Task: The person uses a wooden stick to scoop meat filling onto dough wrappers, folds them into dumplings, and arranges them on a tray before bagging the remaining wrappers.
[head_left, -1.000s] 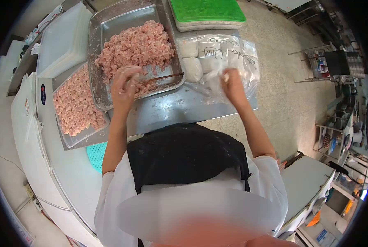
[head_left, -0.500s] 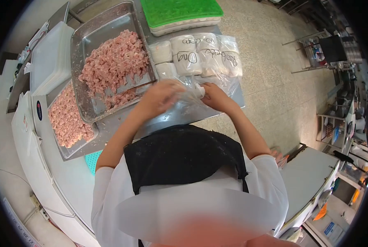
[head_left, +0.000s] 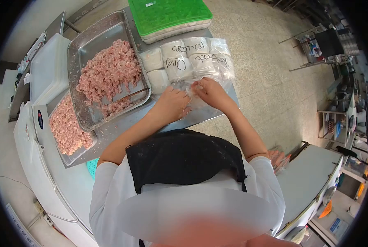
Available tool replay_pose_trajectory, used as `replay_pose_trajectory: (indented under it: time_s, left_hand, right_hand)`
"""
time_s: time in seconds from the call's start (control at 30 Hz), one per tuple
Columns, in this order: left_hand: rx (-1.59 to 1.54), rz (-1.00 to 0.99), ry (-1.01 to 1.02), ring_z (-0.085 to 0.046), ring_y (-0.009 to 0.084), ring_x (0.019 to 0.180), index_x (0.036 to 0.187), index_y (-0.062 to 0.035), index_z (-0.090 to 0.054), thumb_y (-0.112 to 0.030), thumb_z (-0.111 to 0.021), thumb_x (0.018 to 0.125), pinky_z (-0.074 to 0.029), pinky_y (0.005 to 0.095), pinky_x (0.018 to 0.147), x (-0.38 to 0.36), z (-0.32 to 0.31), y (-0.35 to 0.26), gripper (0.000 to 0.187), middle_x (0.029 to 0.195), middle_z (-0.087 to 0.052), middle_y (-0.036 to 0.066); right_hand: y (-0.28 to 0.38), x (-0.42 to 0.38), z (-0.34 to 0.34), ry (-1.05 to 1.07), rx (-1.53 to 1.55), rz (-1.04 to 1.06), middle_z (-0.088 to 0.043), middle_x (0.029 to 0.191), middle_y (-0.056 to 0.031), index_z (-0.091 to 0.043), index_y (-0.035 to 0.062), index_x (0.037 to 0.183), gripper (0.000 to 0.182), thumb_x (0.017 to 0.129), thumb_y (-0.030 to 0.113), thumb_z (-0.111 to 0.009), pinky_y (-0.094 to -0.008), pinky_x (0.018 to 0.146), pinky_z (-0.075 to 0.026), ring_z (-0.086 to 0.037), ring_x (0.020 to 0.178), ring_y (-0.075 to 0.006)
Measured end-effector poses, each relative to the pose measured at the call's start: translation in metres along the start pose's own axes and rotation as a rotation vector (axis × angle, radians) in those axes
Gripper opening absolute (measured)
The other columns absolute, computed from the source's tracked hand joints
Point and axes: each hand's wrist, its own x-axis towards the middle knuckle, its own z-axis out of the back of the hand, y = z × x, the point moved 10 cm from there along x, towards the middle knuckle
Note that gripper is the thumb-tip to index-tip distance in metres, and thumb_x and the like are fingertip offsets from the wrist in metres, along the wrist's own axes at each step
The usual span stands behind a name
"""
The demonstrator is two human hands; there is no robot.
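A clear plastic bag (head_left: 223, 61) with black handwriting on it lies on the metal table, packed with several stacks of white round wrappers (head_left: 156, 79). Both hands are at its near end. My right hand (head_left: 208, 94) pinches the gathered plastic. Close beside it on the left, my left hand (head_left: 173, 106) is closed with curled fingers on the loose plastic. The exact grip of the left fingertips is partly hidden.
Left of the bag stands a deep metal tray (head_left: 73, 78) of minced meat (head_left: 110, 70) with a long thin utensil (head_left: 128, 95) in it. A shallower tray of meat filling (head_left: 68, 125) sits beyond. A green-lidded container (head_left: 171, 16) is behind the bag.
My left hand has come right and slightly down to the plastic beside my right hand. My right hand has kept hold of the bag's end. The view has shifted slightly.
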Motion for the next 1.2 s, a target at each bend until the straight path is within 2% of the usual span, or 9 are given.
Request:
replay_pose_trajectory:
  time_s: [0.07,0.3,0.47,0.53,0.57,0.63,0.77,0.97,1.2]
  left_hand:
    - [-0.062,-0.003,-0.27,-0.057,0.022,0.09,0.098,-0.0104,-0.061,-0.03,-0.069,0.077,-0.04,0.0388,0.078,-0.004,0.036,-0.001,0.03,0.094,-0.06,0.005]
    - [-0.019,-0.049,-0.303,-0.056,0.023,0.09,0.097,-0.0116,-0.061,-0.026,-0.07,0.076,-0.039,0.0386,0.078,-0.008,0.048,0.015,0.027,0.094,-0.06,0.004]
    - [0.026,0.025,-0.359,-0.055,0.022,0.099,0.09,-0.0115,-0.065,-0.026,-0.069,0.078,-0.028,0.0517,0.104,-0.014,0.059,0.034,0.02,0.094,-0.062,0.002]
    - [0.067,0.053,-0.382,-0.054,0.0207,0.102,0.09,-0.0123,-0.065,-0.028,-0.067,0.079,-0.023,0.0544,0.107,-0.017,0.062,0.046,0.019,0.092,-0.062,0.001]
    - [0.107,0.074,-0.408,-0.053,0.0194,0.105,0.09,-0.0131,-0.066,-0.03,-0.066,0.08,-0.018,0.057,0.11,-0.018,0.066,0.052,0.019,0.09,-0.061,0.0]
    - [0.084,0.069,-0.432,-0.053,0.0196,0.106,0.09,-0.0129,-0.066,-0.029,-0.065,0.081,-0.015,0.0574,0.112,-0.017,0.063,0.062,0.019,0.091,-0.061,-0.001]
    - [0.054,0.054,-0.447,-0.053,0.0225,0.108,0.091,-0.0122,-0.067,-0.027,-0.064,0.082,-0.013,0.0576,0.113,-0.02,0.057,0.065,0.018,0.094,-0.062,0.0]
    - [-0.006,0.017,-0.52,-0.052,0.0297,0.108,0.093,-0.0122,-0.067,-0.027,-0.064,0.083,-0.014,0.0573,0.112,-0.042,0.059,0.074,0.018,0.097,-0.063,0.001]
    - [-0.137,-0.042,-0.537,-0.05,0.0299,0.116,0.108,-0.0143,-0.066,-0.028,-0.063,0.085,-0.028,0.0502,0.108,-0.082,0.069,0.076,0.027,0.117,-0.062,0.005]
  right_hand:
    - [-0.002,0.009,0.007,-0.096,0.064,0.027,-0.061,0.094,-0.0142,-0.062,0.0051,0.097,0.019,0.081,0.015,-0.063,-0.0422,0.076,-0.05,-0.061,0.088,-0.0338]
    - [0.023,0.061,0.001,-0.05,-0.267,0.121,-0.058,0.106,-0.0212,-0.057,0.0029,0.113,0.041,0.08,0.024,-0.066,-0.0418,0.081,-0.05,-0.059,0.094,-0.0378]
    - [0.038,0.064,0.004,-0.305,-0.385,0.231,-0.057,0.115,-0.0262,-0.055,0.0025,0.117,0.051,0.077,0.031,-0.069,-0.0434,0.085,-0.049,-0.056,0.108,-0.0375]
    - [0.02,0.068,-0.026,0.304,-0.058,-0.137,-0.056,0.118,-0.0287,-0.052,0.0029,0.12,0.053,0.076,0.027,-0.069,-0.0452,0.084,-0.049,-0.055,0.113,-0.037]
    - [0.017,0.063,-0.031,0.3,-0.056,-0.133,-0.056,0.118,-0.0287,-0.052,0.0029,0.12,0.053,0.076,0.027,-0.069,-0.0452,0.084,-0.049,-0.055,0.113,-0.037]
    - [0.035,0.058,-0.011,-0.053,-0.342,0.144,-0.056,0.119,-0.0222,-0.048,0.0041,0.126,0.06,0.074,0.022,-0.071,-0.0436,0.087,-0.048,-0.059,0.107,-0.0322]
    - [0.014,0.056,-0.03,0.175,-0.309,-0.03,-0.06,0.107,-0.0247,-0.049,0.0008,0.121,0.062,0.07,0.025,-0.074,-0.0438,0.081,-0.051,-0.06,0.101,-0.0377]
    - [0.062,0.023,0.019,-0.132,-0.412,0.224,-0.057,0.113,-0.0189,-0.052,0.0004,0.119,0.069,0.062,0.026,-0.08,-0.0428,0.079,-0.052,-0.061,0.094,-0.0364]
    - [0.035,-0.009,0.111,-0.503,0.362,-0.175,-0.058,0.108,-0.0137,-0.051,-0.0024,0.12,0.067,0.066,0.024,-0.082,-0.0339,0.079,-0.053,-0.062,0.096,-0.0223]
